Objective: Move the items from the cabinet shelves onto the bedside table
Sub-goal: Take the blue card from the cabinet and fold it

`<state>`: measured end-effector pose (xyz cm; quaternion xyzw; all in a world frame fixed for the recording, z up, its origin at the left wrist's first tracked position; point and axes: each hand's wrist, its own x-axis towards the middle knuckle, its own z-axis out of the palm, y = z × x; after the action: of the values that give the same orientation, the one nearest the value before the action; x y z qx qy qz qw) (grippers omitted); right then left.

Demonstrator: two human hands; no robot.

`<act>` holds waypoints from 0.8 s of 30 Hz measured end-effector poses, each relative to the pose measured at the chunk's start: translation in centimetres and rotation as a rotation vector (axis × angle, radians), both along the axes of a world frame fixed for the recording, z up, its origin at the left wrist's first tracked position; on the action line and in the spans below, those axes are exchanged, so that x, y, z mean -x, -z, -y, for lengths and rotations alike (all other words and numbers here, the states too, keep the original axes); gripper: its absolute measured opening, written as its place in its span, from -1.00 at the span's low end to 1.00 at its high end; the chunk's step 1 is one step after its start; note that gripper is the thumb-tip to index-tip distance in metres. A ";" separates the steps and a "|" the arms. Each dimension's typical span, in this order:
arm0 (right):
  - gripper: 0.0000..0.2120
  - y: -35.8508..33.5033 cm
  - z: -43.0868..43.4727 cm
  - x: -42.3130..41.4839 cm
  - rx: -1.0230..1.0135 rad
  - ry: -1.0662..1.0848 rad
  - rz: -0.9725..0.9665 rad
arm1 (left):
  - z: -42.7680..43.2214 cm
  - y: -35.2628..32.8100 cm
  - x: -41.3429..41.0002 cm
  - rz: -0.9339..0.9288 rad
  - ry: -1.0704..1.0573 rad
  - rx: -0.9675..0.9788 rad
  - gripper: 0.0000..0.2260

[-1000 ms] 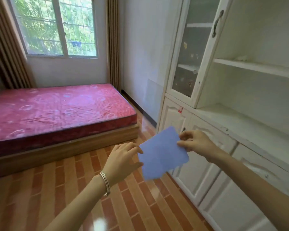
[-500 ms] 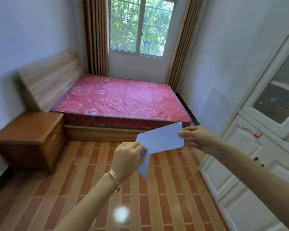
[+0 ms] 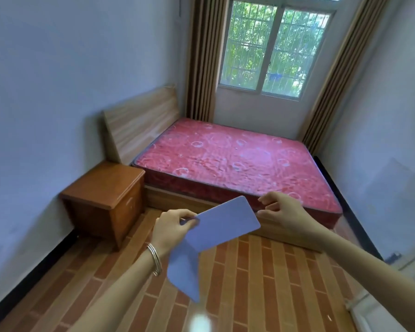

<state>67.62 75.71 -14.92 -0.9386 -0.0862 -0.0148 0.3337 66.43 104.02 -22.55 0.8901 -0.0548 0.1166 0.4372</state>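
Observation:
A thin light-blue folded sheet (image 3: 216, 226) hangs in the air in front of me, bent so one half droops down. My left hand (image 3: 170, 226), with bangles on the wrist, pinches its left edge between thumb and fingers. My right hand (image 3: 283, 212) hovers just right of the sheet, fingers loosely curled, touching nothing. The brown wooden bedside table (image 3: 106, 185) stands at the left against the wall, beside the bed's head end, its top bare. The cabinet is out of view except a white sliver at the lower right.
A bed with a red mattress (image 3: 237, 161) and a wooden headboard (image 3: 139, 123) fills the room's far side under a barred window (image 3: 271, 49) with brown curtains. Brick-patterned floor (image 3: 261, 283) lies between me and the table. White walls stand left and right.
My view has swung left from the cabinet toward the bed and bedside table. My right hand has let go of the sheet, which now hangs folded from my left hand alone.

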 end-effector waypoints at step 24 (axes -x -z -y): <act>-0.89 3.1 -16.6 -35.7 -0.091 -0.415 -0.157 | -14.6 2.5 -25.0 -0.248 -0.153 0.366 -0.88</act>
<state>103.29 92.27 -18.05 -0.8829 -0.2507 0.1232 0.3775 91.38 118.61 -25.04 0.8049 0.0889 0.0469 0.5848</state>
